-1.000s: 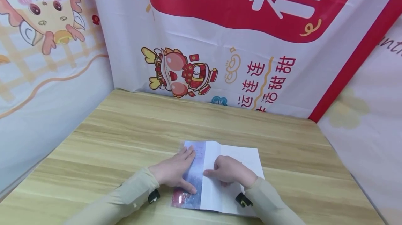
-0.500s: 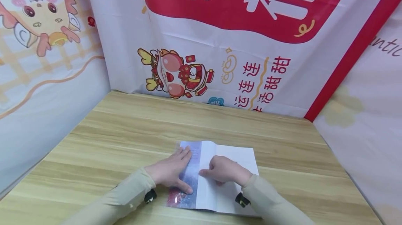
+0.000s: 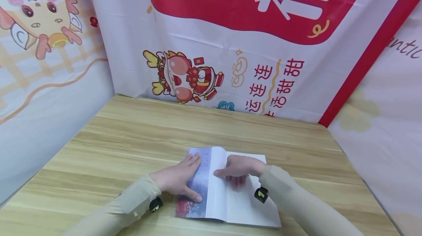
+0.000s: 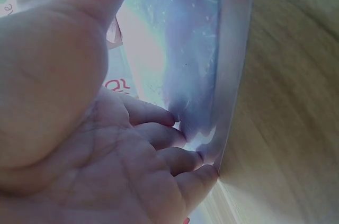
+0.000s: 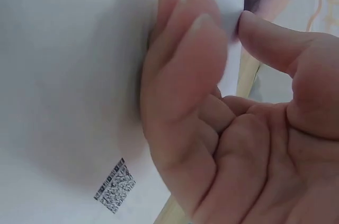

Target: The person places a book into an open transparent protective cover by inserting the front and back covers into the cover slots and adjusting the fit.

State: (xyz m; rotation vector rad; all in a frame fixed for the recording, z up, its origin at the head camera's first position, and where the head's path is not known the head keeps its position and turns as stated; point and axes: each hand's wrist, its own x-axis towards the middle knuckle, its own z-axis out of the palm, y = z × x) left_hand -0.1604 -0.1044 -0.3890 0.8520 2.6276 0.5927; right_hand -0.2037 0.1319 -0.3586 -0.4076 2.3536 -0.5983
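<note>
An open book or booklet lies on the table, with a blue-purple cover part (image 3: 199, 177) at left, a curved white strip (image 3: 216, 199) beside it and a white page (image 3: 252, 210) at right. My left hand (image 3: 176, 179) rests spread on the cover part, thumb apart; its fingertips touch the clear edge (image 4: 233, 65) in the left wrist view. Over the white area is my right hand (image 3: 239, 166), fingers curled with nothing between them, thumb stretched onto the strip. The right wrist view shows the curled fingers against the page (image 5: 53, 75), near a small printed code (image 5: 115, 186).
The wood-grain table (image 3: 148, 129) extends around the book. Behind it hangs a red and white printed cloth (image 3: 197, 27), with more printed cloth at the left (image 3: 49, 93) and right (image 3: 379, 137). Each sleeve has a small black device near the cuff.
My right hand has moved up the page, away from the body, with its thumb still at the white strip. My left hand stays on the cover part. The head view has shifted slightly.
</note>
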